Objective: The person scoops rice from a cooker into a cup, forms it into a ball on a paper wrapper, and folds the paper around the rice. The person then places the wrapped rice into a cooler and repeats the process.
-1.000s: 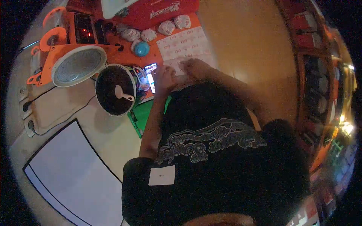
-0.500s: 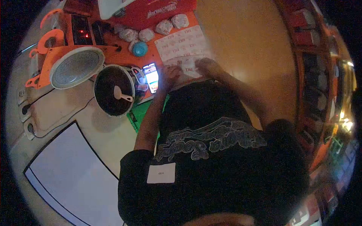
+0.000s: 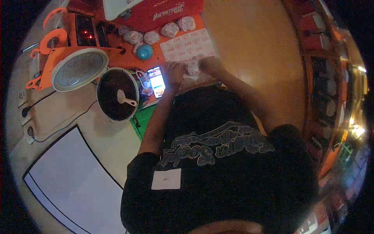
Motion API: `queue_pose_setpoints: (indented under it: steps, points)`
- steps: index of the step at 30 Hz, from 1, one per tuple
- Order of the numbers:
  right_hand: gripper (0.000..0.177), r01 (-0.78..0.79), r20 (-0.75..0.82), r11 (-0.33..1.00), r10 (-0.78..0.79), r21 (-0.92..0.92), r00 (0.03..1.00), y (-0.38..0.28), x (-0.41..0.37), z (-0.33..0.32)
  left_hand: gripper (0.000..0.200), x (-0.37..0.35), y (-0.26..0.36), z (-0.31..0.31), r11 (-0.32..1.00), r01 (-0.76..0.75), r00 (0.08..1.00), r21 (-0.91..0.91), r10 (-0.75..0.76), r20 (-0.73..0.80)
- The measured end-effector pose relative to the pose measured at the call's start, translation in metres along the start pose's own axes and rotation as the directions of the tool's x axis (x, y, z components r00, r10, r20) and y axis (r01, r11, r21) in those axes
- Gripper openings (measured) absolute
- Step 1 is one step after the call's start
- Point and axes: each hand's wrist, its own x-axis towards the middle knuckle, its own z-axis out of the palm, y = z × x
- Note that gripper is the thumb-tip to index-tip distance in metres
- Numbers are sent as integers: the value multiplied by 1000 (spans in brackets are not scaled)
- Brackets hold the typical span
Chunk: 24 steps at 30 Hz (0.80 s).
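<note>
A sheet of white wrapping paper (image 3: 193, 70) printed with red "RICE" lettering is bunched between my hands at the table's near edge. My left hand (image 3: 178, 72) has its fingers curled on the left side of this paper. On the other side, my right hand (image 3: 210, 65) is closed on the paper's right edge. Whatever lies inside the fold is hidden. Beyond my hands, more flat printed paper (image 3: 186, 46) covers the orange table. A lit phone (image 3: 157, 82) lies beside my left hand.
Several paper-wrapped bundles (image 3: 170, 29) line the back, near a blue round object (image 3: 144, 51). A red box (image 3: 163, 13) stands behind them. To the left is an open rice cooker (image 3: 105, 105), its lid (image 3: 80, 70) raised, with a white rice paddle (image 3: 125, 98) inside.
Both hands have drawn the paper into a narrower, raised fold between them. My right hand has shifted slightly left and away from my body; the left has moved a little away too.
</note>
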Motion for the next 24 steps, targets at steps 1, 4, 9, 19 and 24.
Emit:
queue_pose_setpoints:
  steps: [1, 4, 9, 19, 24]
  points:
    - [28, 2, 2, 1000, -2, -1, 1000, -8, -2, -6, 21, 6, 5, -5, 1000, 3, 1000, 0, -3, -1]
    - [28, 0, -519, 995, -51, -97, 853, -18, -2, -12, 25, 8, 6, 2, 987, 158, 957, 8, -152, -245]
    - [25, -52, 10, 888, 54, 456, 999, 11, -1, 4, 27, -5, 0, 13, 979, 200, 977, -43, -196, 78]
    - [23, 425, -125, 784, -527, -453, 840, -4, -31, -3, 23, -26, 20, 1, 970, -164, 977, 177, 184, -107]
    - [32, 154, 211, 948, -96, -279, 973, -23, -16, -40, 29, -11, 1, 7, 998, 6, 1000, -58, -5, 7]
